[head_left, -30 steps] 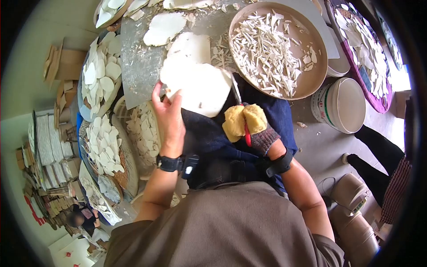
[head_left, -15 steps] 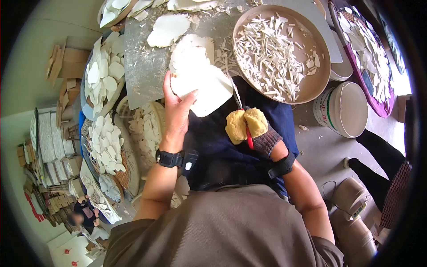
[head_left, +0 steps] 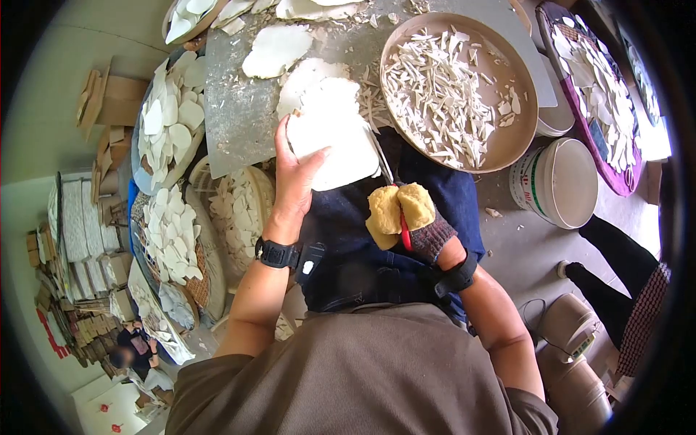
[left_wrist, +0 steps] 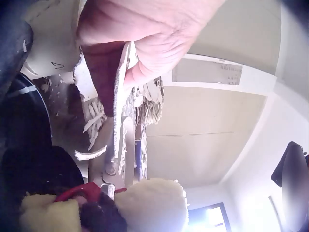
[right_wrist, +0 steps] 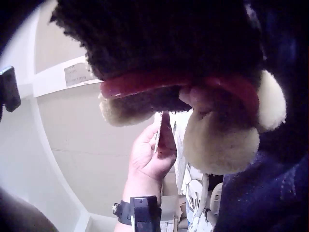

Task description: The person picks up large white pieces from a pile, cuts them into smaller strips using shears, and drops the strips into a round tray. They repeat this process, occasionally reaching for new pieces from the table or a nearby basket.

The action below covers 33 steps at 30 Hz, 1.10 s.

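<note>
A flat, thin white slice [head_left: 337, 152] with an irregular outline is pinched between the thumb and fingers of my bare left hand [head_left: 296, 180]. In the left wrist view that slice [left_wrist: 119, 101] shows edge-on, running down to the scissors. My right hand [head_left: 436, 233], in a dark knitted glove, grips red-handled scissors [head_left: 386, 170] whose blades lie along the slice's right edge. Yellow spongy padding [head_left: 417, 206] covers part of that hand and the handles. Beside the blades, a narrow curved strip [left_wrist: 90, 154] appears in the left wrist view.
A round tray [head_left: 511, 138] of white offcut strips stands right of the slice. More slices [head_left: 278, 51] lie on the grey metal table [head_left: 235, 119]. Baskets of white pieces [head_left: 170, 235] stand at left. A white bucket [head_left: 573, 185] and another person's leg [head_left: 609, 239] are at right.
My left hand has moved slightly right and turned with the white slice, whose lower right outline looks different. The scissors stay at its right edge, with the right hand nearly in place.
</note>
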{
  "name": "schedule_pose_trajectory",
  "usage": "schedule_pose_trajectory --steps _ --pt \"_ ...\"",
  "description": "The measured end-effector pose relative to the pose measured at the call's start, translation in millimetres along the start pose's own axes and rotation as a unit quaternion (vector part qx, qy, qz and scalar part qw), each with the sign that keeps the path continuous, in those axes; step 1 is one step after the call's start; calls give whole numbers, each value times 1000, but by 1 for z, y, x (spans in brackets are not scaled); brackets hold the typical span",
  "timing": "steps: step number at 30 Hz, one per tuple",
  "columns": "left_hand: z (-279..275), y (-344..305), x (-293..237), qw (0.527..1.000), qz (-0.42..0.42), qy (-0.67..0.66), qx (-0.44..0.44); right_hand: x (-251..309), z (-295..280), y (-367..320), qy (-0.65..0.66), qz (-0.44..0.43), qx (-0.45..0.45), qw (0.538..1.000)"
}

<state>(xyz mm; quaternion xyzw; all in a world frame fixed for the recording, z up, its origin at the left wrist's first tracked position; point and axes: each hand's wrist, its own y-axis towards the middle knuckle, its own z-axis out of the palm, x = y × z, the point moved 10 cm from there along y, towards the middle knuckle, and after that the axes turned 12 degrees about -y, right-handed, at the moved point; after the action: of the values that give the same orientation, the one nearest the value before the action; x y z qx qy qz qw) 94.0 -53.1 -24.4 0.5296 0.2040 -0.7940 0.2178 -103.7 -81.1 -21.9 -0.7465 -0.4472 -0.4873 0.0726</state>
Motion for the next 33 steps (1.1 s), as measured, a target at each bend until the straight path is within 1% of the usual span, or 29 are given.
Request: schedule_pose_trajectory --steps 1,2,4,5,7,8,10,11,14,17,18,20,22,23,24,25,26,28,29,30,32,33 --pt "-2 0 2 1000 2 2 0 -13 7 -4 98 72 28 992" --pt "-2 1 2 1000 5 3 1 -24 17 -9 195 142 55 969" --pt "1 2 -1 1000 -5 21 12 -30 27 -14 273 187 81 940" --pt "4 2 -4 999 -9 30 16 -29 26 -13 257 164 80 949" --pt "14 -5 -6 999 -30 12 36 -38 31 -17 271 166 74 945" --pt "18 -8 -6 998 -40 4 47 -49 39 -21 300 192 69 932" --pt "18 -10 -5 997 -60 -2 43 -50 40 -19 295 182 72 935" --pt "17 -10 -4 997 -70 -5 42 -45 37 -16 259 148 82 951" --pt "12 -7 -1 997 -58 6 41 -52 44 -21 288 181 77 937" --pt "15 -8 0 996 -76 18 32 -42 32 -17 263 173 67 947" --pt "15 -9 1 997 -70 4 28 -39 28 -16 254 169 63 950" --pt "11 -9 4 998 -56 -24 16 -47 35 -21 277 186 67 940" --pt "7 -7 12 992 -114 -36 41 -49 38 -23 316 201 75 924" --pt "5 -6 12 988 -140 -41 53 -49 42 -26 379 216 84 896" --pt "4 -4 6 987 -143 -52 58 -47 47 -31 486 240 94 835" --pt "4 -2 -3 985 -146 -62 62 -44 51 -36 582 268 99 761" --pt "3 0 -10 984 -147 -72 65 -36 54 -41 705 299 104 635" --pt "-9 15 -34 994 -64 -48 76 -35 69 -50 828 310 105 455" --pt "-16 26 -45 994 -8 42 98 -40 74 -56 810 319 115 477" --pt "-15 34 -56 983 46 132 119 -31 74 -53 837 307 118 438" --pt "-12 38 -76 955 158 217 127 -12 68 -45 884 280 116 357" --pt "-5 39 -80 929 189 279 151 0 70 -45 913 325 106 221"
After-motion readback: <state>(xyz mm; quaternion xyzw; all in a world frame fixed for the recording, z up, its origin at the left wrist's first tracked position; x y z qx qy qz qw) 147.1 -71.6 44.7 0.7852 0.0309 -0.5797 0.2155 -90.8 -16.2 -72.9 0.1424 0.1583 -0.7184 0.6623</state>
